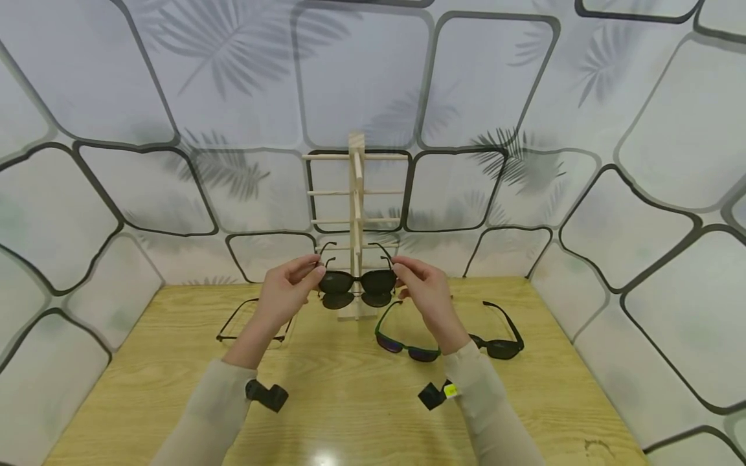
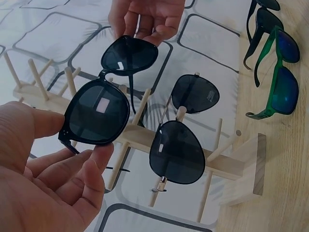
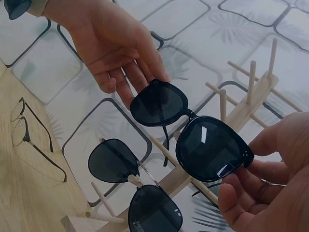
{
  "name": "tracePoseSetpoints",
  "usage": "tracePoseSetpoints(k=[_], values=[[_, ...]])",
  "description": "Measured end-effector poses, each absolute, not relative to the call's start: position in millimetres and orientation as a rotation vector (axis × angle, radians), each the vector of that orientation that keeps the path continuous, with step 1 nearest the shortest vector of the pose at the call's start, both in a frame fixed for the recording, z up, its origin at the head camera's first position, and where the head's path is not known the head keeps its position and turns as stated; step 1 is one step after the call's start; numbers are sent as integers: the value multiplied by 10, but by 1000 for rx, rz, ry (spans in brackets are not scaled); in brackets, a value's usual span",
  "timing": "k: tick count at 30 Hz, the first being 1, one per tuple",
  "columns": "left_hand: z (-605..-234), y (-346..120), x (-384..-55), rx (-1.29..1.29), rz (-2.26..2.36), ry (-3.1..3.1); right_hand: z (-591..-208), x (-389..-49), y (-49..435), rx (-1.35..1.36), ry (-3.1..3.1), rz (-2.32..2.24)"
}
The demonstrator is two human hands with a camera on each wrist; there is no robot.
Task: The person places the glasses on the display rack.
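Observation:
Between them my two hands hold a pair of black sunglasses (image 1: 357,281) by its outer corners, lenses toward me and temples pointing back. My left hand (image 1: 293,285) pinches the left corner between thumb and fingers; my right hand (image 1: 424,288) pinches the right one. Just below, a second pair of dark sunglasses with a thin metal bridge (image 2: 177,152) sits on the wooden display stand (image 1: 357,194). In the left wrist view the held pair is in front of the stand's pegs, above the metal-bridged pair.
Thin-framed eyeglasses (image 1: 226,338) lie at the left on the wooden table (image 1: 350,401). Green-framed sunglasses (image 1: 389,344) and another black pair (image 1: 502,349) lie at the right. Bare pegs (image 1: 326,192) stick out from the stand's upper part. Patterned panels (image 1: 361,77) enclose the back and sides.

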State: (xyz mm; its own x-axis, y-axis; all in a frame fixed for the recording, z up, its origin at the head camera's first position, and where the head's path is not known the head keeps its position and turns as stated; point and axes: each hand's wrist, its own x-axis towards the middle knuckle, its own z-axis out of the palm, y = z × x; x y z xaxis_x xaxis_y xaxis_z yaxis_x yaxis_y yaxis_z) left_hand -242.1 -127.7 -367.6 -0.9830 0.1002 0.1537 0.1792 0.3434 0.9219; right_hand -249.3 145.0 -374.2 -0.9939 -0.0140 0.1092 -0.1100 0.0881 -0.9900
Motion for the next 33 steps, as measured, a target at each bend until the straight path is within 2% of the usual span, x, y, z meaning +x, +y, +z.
tracePoseSetpoints(k=[33], values=[[-3774, -1215, -2557, -224, -1731, -2522, -3902, -2688, 1399, 104, -2238, 2019]])
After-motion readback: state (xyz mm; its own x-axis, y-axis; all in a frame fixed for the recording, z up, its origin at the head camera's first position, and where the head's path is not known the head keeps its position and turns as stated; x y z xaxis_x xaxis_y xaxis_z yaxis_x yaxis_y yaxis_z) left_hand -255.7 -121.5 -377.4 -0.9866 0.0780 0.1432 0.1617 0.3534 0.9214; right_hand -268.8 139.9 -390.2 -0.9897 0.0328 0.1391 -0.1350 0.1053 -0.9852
